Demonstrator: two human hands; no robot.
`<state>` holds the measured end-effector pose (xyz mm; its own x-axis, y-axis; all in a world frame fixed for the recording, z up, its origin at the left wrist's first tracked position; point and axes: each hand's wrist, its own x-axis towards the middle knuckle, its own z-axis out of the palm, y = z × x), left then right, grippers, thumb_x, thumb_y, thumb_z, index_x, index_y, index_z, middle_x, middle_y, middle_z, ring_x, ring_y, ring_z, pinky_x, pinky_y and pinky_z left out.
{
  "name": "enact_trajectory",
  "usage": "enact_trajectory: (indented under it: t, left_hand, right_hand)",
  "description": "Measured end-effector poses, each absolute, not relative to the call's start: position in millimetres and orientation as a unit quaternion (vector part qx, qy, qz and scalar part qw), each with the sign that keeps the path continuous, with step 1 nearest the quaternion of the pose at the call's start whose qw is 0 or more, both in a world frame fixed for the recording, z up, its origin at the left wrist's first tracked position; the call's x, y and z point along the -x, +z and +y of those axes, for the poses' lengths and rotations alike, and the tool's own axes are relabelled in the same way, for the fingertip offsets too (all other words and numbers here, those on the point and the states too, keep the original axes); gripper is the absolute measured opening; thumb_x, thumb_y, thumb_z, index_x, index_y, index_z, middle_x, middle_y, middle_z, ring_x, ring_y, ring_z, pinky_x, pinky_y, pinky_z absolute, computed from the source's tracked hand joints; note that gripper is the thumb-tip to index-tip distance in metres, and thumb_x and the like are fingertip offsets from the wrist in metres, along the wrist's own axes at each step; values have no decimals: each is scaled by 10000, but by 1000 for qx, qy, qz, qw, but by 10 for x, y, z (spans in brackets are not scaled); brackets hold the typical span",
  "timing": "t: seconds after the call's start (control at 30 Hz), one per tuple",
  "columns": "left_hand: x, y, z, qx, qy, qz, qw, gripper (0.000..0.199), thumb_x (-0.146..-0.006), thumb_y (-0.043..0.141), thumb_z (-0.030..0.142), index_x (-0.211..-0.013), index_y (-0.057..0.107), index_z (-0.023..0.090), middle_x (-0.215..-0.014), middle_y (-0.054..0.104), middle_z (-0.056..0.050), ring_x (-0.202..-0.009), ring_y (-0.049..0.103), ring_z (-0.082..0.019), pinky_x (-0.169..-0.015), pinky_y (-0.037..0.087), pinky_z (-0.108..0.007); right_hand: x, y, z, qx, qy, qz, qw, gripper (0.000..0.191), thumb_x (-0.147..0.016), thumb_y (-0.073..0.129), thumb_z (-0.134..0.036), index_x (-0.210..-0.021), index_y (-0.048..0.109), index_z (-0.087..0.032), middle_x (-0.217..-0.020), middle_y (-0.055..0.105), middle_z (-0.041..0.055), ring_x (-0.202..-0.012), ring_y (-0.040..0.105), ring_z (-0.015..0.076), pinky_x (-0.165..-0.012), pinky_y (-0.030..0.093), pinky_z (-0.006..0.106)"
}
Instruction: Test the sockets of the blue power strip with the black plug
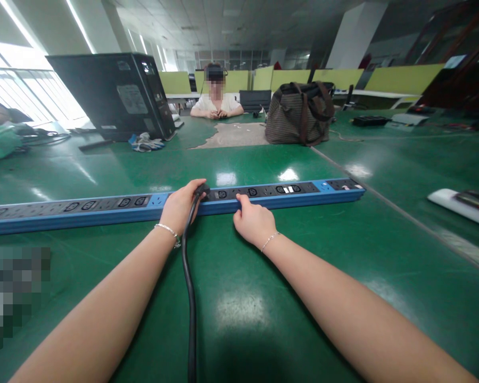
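A long blue power strip [303, 199] with black sockets lies across the green table. My left hand [180, 206] is closed around a black power plug [201, 190], which is at the strip's sockets. Whether its pins are in a socket is hidden. From the plug, a thick black cord [188, 282] runs down toward me between my forearms. My right hand [254, 221] grips the front edge of the strip a little to the right of the plug, with a finger on the socket face and the other fingers curled.
A black computer case [115, 98] stands at the back left, with gloves [146, 142] beside it. A striped bag [289, 114] sits at the back. Across the table is a seated person [216, 101]. At right lies a white object [463, 207].
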<state>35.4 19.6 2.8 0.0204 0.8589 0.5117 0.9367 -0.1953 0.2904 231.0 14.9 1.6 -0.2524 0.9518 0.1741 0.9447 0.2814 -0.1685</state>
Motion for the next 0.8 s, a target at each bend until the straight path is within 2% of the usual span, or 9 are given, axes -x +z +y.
enact_trajectory:
  t: [0.2, 0.47, 0.6, 0.8]
  left_hand:
    - [-287, -4, 204, 724, -287, -623, 78, 375, -861, 460, 323, -1222, 528, 249, -1016, 687, -62, -894, 650, -197, -786, 481, -296]
    - [-405, 39, 113, 768, -236, -588, 96, 408, -873, 355, 188, -1261, 468, 241, -1268, 566, -66, -1138, 535, -198, -980, 395, -386]
    - [-420, 70, 79, 758, -221, -606, 91, 401, -886, 360, 227, -1274, 460, 240, -1263, 574, -82, -1130, 544, -209, -989, 378, -422]
    - [-385, -2, 89, 742, -217, -618, 140, 381, -897, 381, 291, -1264, 481, 276, -1250, 586, -101, -1184, 514, -222, -1029, 296, -509]
  right_hand:
    - [-2318, 23, 147, 598, 21, -793, 118, 446, -856, 358, -274, -1299, 396, -237, -845, 694, 85, -774, 672, 247, -704, 480, 352]
    - [-2315, 19, 150, 597, 17, -793, 124, 446, -853, 361, -290, -1293, 405, -236, -822, 692, 81, -754, 675, 251, -683, 483, 346]
    - [-2322, 21, 150, 595, 20, -794, 121, 447, -856, 361, -289, -1298, 398, -241, -831, 694, 81, -761, 673, 250, -689, 482, 347]
    - [-2317, 39, 139, 599, 24, -792, 116, 457, -858, 362, -281, -1311, 393, -240, -849, 697, 81, -782, 674, 245, -708, 481, 344]
